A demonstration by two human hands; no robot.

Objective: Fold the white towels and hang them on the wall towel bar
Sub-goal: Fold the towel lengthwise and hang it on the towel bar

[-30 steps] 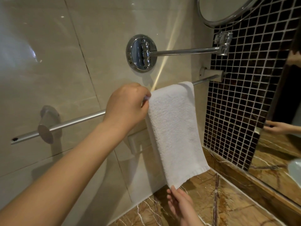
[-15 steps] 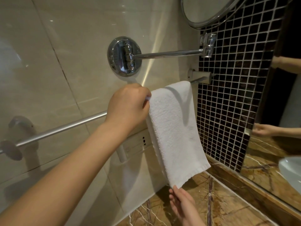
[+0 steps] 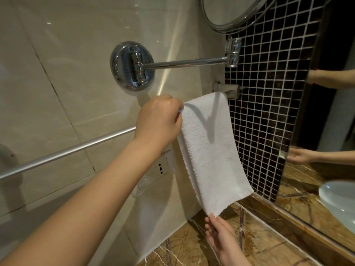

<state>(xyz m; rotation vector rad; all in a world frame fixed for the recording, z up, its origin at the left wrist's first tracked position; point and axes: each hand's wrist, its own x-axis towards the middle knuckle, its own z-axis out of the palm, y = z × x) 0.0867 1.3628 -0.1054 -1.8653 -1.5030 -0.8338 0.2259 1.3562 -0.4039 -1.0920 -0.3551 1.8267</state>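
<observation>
A folded white towel [image 3: 209,150] hangs over the right end of the chrome wall towel bar [image 3: 76,148], its right edge close to the bar's right bracket [image 3: 226,88]. My left hand [image 3: 157,121] pinches the towel's top left edge at the bar, fingers curled. My right hand [image 3: 221,239] reaches up from below, and its straight fingertips touch the towel's lower front corner. The bar behind the towel and behind my left hand is hidden.
A chrome swing arm on a round wall mount [image 3: 132,66] sticks out just above the bar and carries a round mirror [image 3: 230,10]. A wall socket [image 3: 159,167] sits below the bar. Brown marble counter [image 3: 269,246] lies beneath, and dark mosaic tiles [image 3: 269,112] and a wall mirror [image 3: 326,121] stand at right.
The towel has slid right along the bar, closer to the right bracket. My left hand moved with it, still pinching the top edge; my right hand stays at the bottom corner.
</observation>
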